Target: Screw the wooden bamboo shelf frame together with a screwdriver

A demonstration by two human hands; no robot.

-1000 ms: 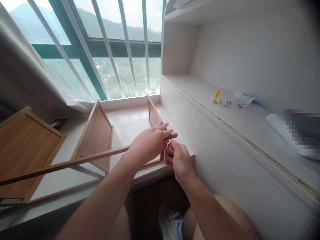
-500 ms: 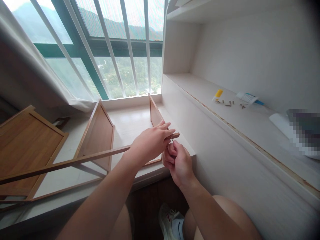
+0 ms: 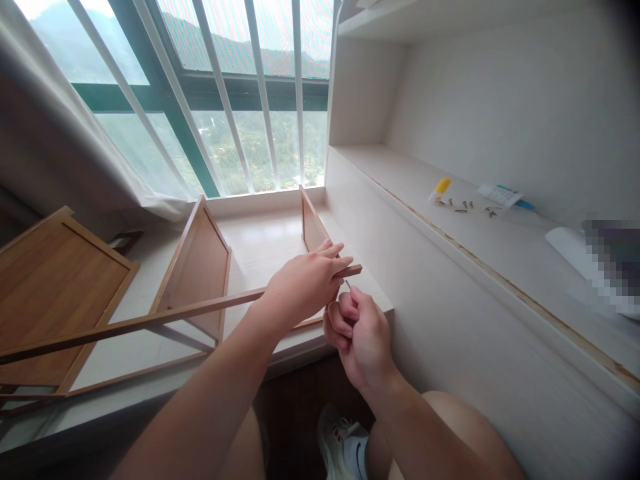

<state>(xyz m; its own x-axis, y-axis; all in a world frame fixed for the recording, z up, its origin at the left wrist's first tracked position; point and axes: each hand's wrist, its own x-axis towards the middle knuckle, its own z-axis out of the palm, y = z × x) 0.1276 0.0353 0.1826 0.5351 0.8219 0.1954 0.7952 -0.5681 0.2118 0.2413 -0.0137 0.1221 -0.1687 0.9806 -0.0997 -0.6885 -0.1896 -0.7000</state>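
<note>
My left hand (image 3: 310, 277) lies over the far end of a long brown wooden bar (image 3: 200, 308), gripping it with fingers reaching past its edge; the thumb is hidden. The bar slants from the left side of the view over the wooden frame's panels. Just below the bar's end, my right hand (image 3: 359, 330) is closed in a pinch on a thin metal rod (image 3: 349, 285). Its tip points up toward the bar, a small gap apart. Most of the rod is hidden in the fist, so its exact kind is unclear. Beneath the left hand stands an upright wooden panel (image 3: 313, 223).
Further left are a middle wooden panel (image 3: 195, 270) and a larger end panel (image 3: 60, 293), on a pale window ledge (image 3: 245, 233). Several small screws (image 3: 467, 205), a yellow-capped tube (image 3: 441, 189) and a clear plastic packet (image 3: 503, 195) lie on the right-hand shelf (image 3: 425, 180).
My right hand has drawn slightly down and back from the bar, so more of the metal rod shows and its tip is apart from the bar. The left hand stays on the bar.
</note>
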